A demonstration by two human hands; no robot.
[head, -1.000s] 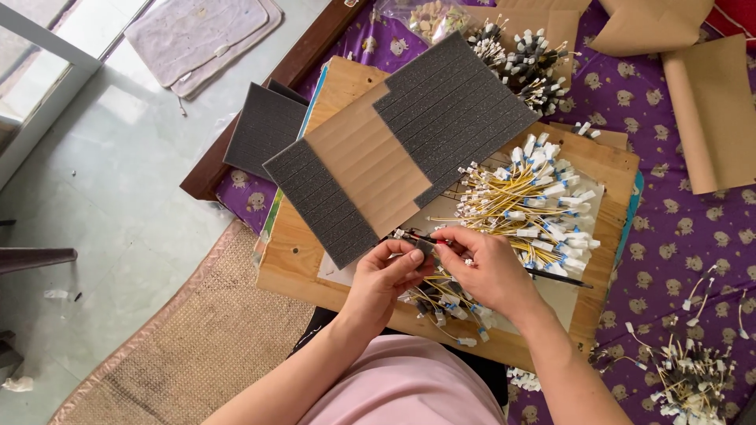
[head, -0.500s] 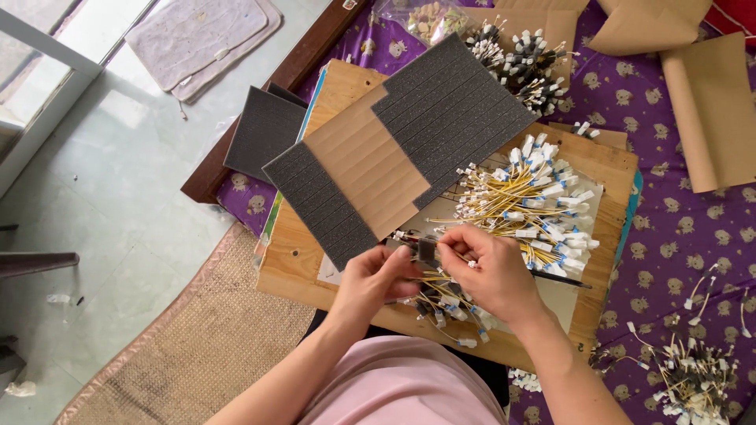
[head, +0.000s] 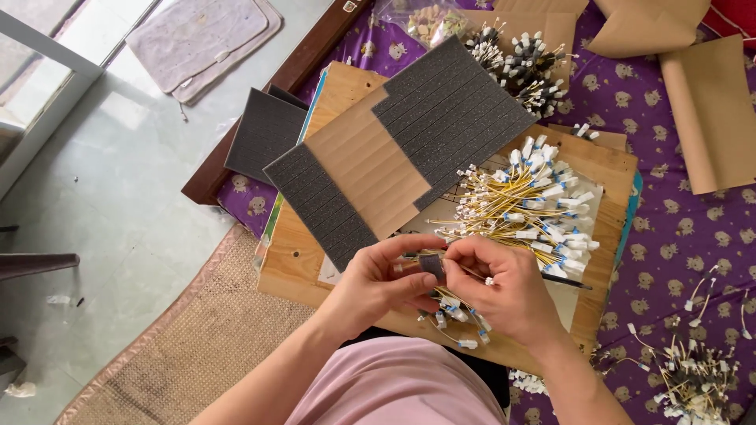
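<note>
Two hands worked over a wooden board (head: 606,169) that lay on a purple patterned cloth (head: 677,252); at left I noted pale floor tiles (head: 102,205), a woven mat (head: 173,346) and a quilted mat (head: 201,35) near a window frame; a dark foam sheet (head: 449,114) with a cardboard-coloured band rested across the board, a second foam sheet (head: 264,134) beside it; a heap of yellow wires with white connectors (head: 528,208) sat on the board's right half; a further bundle of dark-tipped wires (head: 520,59) lay at the top, and loose ones at lower right (head: 693,378).

Against the frame a second before, both hands sat at much the same spot; the fingers had closed nearer together over the small piece.

Left hand (head: 378,279) came in from lower left, thumb and fingers pinching a small dark foam piece (head: 431,265); right hand (head: 504,287) met it from the right, fingertips closed on the same piece, above the board's near edge; a few wires (head: 457,315) hung below the hands.
</note>
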